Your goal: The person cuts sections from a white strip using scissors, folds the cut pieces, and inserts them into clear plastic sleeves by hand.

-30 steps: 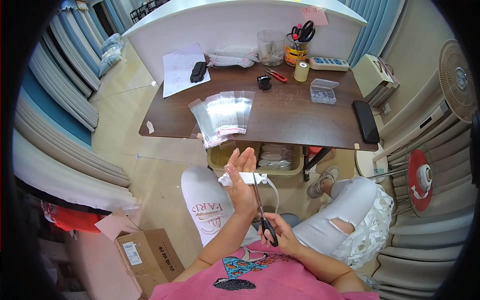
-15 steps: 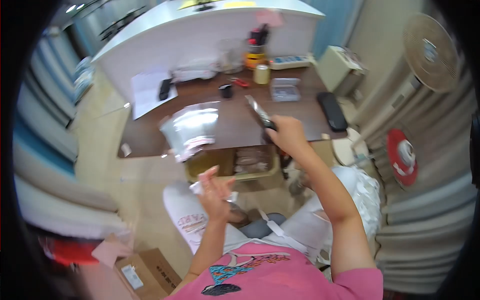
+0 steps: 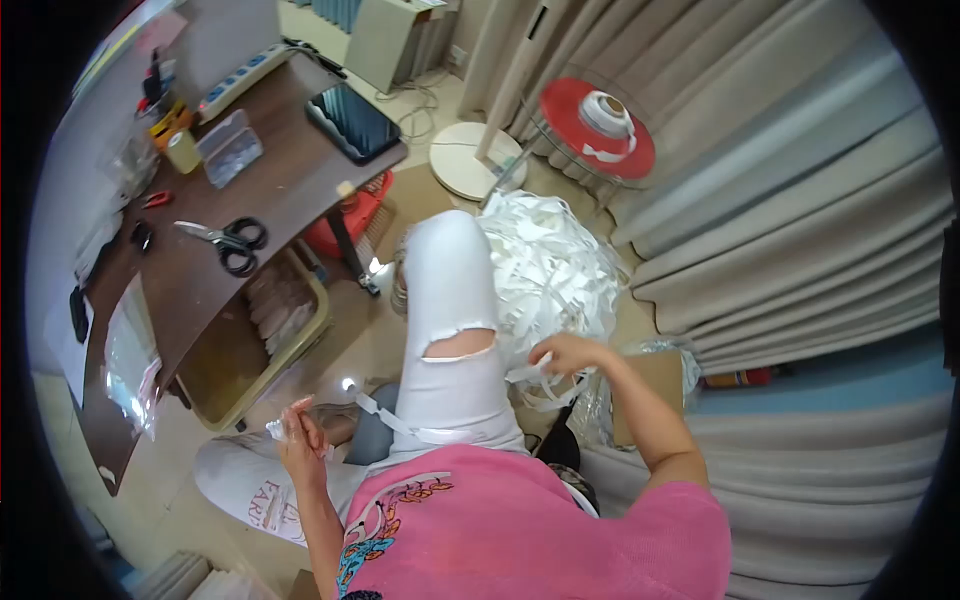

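Note:
My right hand [image 3: 567, 355] is at the near side of a large heap of white ribbon [image 3: 548, 262] on the floor, its fingers closed on a loose strand. My left hand [image 3: 303, 442] is above my left knee, fingers closed around a small white strip that shows at both sides of the hand. Black-handled scissors [image 3: 238, 245] lie on the brown table [image 3: 190, 310], blades pointing away to the left. Clear plastic bags [image 3: 133, 365] lie near the table's left end.
Also on the table are a black phone [image 3: 353, 122], a clear box [image 3: 230, 148], a tape roll [image 3: 182, 152] and a power strip [image 3: 243, 82]. A bin [image 3: 312, 335] stands below. A red reel [image 3: 640, 150] and a cardboard box [image 3: 650, 390] are at right.
The view has swung right. My right hand has let go of the scissors, now on the table, and moved down to the ribbon heap. My left hand still holds the white strip.

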Demonstrator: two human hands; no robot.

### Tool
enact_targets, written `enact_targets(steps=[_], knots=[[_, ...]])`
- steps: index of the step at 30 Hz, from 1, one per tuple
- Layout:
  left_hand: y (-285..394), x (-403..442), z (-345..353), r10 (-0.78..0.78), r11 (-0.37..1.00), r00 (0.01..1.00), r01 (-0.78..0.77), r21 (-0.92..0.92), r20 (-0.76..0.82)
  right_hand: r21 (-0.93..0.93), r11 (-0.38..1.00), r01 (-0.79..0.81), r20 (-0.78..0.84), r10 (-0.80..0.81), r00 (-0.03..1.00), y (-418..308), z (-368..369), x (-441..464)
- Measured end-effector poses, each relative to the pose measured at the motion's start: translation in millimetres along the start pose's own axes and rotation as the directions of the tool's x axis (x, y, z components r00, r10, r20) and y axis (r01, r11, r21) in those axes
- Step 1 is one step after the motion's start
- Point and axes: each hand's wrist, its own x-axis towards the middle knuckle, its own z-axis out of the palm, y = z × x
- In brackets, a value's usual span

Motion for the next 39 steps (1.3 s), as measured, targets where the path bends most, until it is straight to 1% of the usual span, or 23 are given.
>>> enact_targets(steps=[2,4,7,8,10,12,16,17,19,21,22,23,24,25,26,27,29,31,33,34,35,37,39], knots=[[9,6,2,-0.024,0.999,0.998,0.023,0.032,0.056,0.363,0.916,-0.171,0.029,0.173,0.985,-21,58,3],[25,13,8,0.006,0.999,0.993,-0.011,0.035,0.118,0.136,0.981,0.139,-0.113,-0.124,0.986,9,129,35],[41,21,10,0.027,0.999,0.991,-0.029,0.015,0.133,0.263,0.952,0.157,-0.15,-0.121,0.981,28,199,73],[43,23,9,0.033,0.999,0.99,-0.037,0.023,0.138,0.226,0.965,0.13,-0.138,-0.101,0.985,68,238,99],[46,23,6,0.077,0.996,0.988,-0.083,0.039,0.134,0.189,0.976,0.108,-0.131,-0.084,0.988,58,233,105],[46,14,0,0.074,0.996,0.991,-0.08,0.043,0.111,0.011,1.0,-0.013,-0.016,0.013,1.0,53,227,76],[44,14,-11,0.071,0.997,0.994,-0.07,-0.012,0.081,-0.127,0.988,-0.091,0.126,0.107,0.986,70,223,34],[42,13,-10,0.071,0.997,0.994,-0.07,-0.019,0.081,-0.118,0.952,-0.282,0.222,0.302,0.927,73,216,19],[42,13,-10,0.064,0.998,0.996,-0.065,0.004,0.054,-0.154,0.772,-0.616,0.399,0.619,0.677,80,202,-11],[42,11,-7,0.059,0.998,0.997,-0.06,0.022,0.056,-0.29,0.762,-0.578,0.412,0.645,0.643,143,201,-42],[41,11,-5,0.05,0.998,0.997,-0.052,0.041,0.059,-0.369,0.671,-0.643,0.303,0.741,0.6,100,145,-65],[39,12,-3,0.052,0.998,0.997,-0.054,0.034,0.06,-0.431,0.555,-0.712,0.104,0.814,0.572,78,112,-81],[37,12,-2,0.04,0.999,0.998,-0.042,0.029,0.052,-0.126,0.506,-0.853,-0.266,0.812,0.52,66,85,-100],[34,12,-1,0.028,0.999,0.999,-0.029,0.024,0.044,0.007,0.463,-0.886,-0.382,0.82,0.426,30,44,-112],[34,10,1,0.028,0.999,0.999,-0.029,0.02,0.042,-0.075,0.47,-0.88,-0.415,0.787,0.456,29,10,-119],[32,10,2,0.029,0.999,0.998,-0.03,0.016,0.047,-0.309,0.432,-0.847,-0.527,0.664,0.531,-11,-24,-129],[29,13,1,0.023,1.0,0.994,-0.021,-0.022,0.109,-0.229,0.436,-0.87,-0.752,0.489,0.443,-61,-73,-135],[21,14,-5,0.062,0.997,0.994,-0.066,0.043,0.092,-0.274,0.664,-0.695,-0.894,0.089,0.438,-107,-109,-134],[16,15,-5,0.103,0.988,0.992,-0.111,0.108,0.073,-0.396,0.838,-0.376,-0.916,-0.331,0.226,-153,-132,-121],[14,14,-1,0.131,0.986,0.991,-0.134,0.097,0.028,-0.29,0.947,-0.136,-0.952,-0.27,0.146,-182,-134,-115],[13,13,2,0.158,0.984,0.987,-0.156,0.086,-0.016,-0.176,0.977,0.123,-0.978,-0.187,0.089,-207,-135,-107],[13,11,5,0.159,0.987,0.987,-0.159,-0.004,0.01,-0.348,0.856,0.384,-0.926,-0.376,0.0,-236,-135,-90],[14,10,3,0.165,0.983,0.986,-0.162,-0.086,0.035,-0.448,0.83,0.333,-0.846,-0.513,0.142,-249,-132,-74]])
